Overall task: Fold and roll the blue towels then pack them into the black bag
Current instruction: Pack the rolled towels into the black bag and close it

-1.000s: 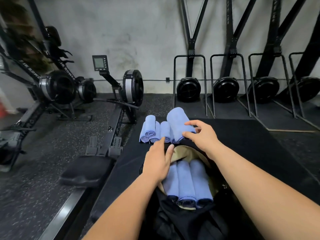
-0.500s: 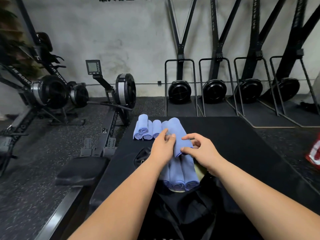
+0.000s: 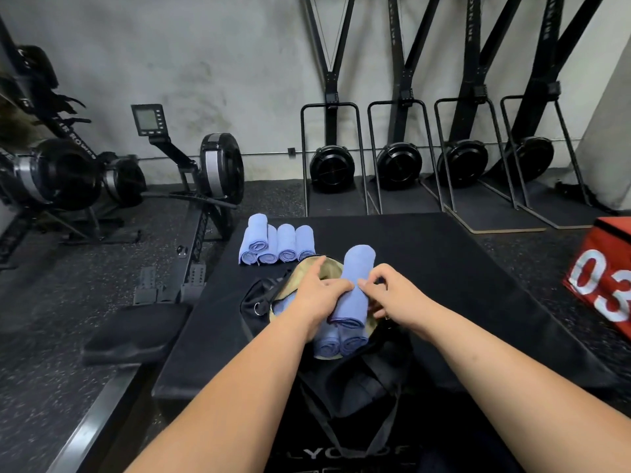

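Note:
A black bag (image 3: 355, 380) with a tan lining lies open on a black padded platform (image 3: 444, 268). Rolled blue towels (image 3: 336, 344) lie side by side inside it. Over the bag's mouth both hands hold one more rolled blue towel (image 3: 355, 288), laid on top of those inside. My left hand (image 3: 317, 295) grips its left side, and my right hand (image 3: 392, 295) pinches its right side with curled fingers. Several other rolled blue towels (image 3: 276, 244) sit in a row at the platform's far left.
A rowing machine (image 3: 191, 186) stands left of the platform, its seat (image 3: 136, 332) near the front corner. More rowers are at far left. Black ski trainers (image 3: 396, 158) line the back wall. A red box (image 3: 604, 274) marked 03 stands at right.
My right hand took the big rolled towel from the row and, with my left hand, brought it back over the bag. The view has shifted, showing the red box.

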`<act>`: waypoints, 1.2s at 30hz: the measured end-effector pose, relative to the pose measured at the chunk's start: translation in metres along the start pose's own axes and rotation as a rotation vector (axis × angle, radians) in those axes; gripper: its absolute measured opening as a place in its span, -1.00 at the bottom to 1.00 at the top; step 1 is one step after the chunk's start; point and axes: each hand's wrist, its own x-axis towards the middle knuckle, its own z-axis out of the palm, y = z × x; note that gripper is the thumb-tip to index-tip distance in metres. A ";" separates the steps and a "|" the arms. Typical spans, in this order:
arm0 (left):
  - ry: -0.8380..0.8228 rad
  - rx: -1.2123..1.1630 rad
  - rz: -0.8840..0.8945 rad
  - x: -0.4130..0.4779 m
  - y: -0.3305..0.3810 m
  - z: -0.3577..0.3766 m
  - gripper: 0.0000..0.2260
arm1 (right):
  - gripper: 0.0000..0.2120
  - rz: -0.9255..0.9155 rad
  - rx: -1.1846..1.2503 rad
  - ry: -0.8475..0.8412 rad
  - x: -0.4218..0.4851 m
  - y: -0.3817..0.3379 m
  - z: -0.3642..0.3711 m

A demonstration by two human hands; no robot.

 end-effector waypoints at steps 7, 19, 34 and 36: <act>-0.202 -0.057 -0.059 0.004 -0.018 0.008 -0.16 | -0.74 0.117 0.223 -0.001 -0.007 0.009 -0.008; -0.152 0.264 0.035 0.050 -0.030 -0.001 -0.38 | -0.83 0.143 0.123 -0.002 -0.007 0.035 -0.057; -0.371 0.343 0.080 0.093 -0.011 0.011 -0.17 | -0.84 0.415 0.268 0.023 0.018 0.043 -0.029; -0.389 0.408 0.131 0.090 -0.020 0.011 -0.16 | -0.79 0.384 0.177 0.120 0.026 0.041 -0.021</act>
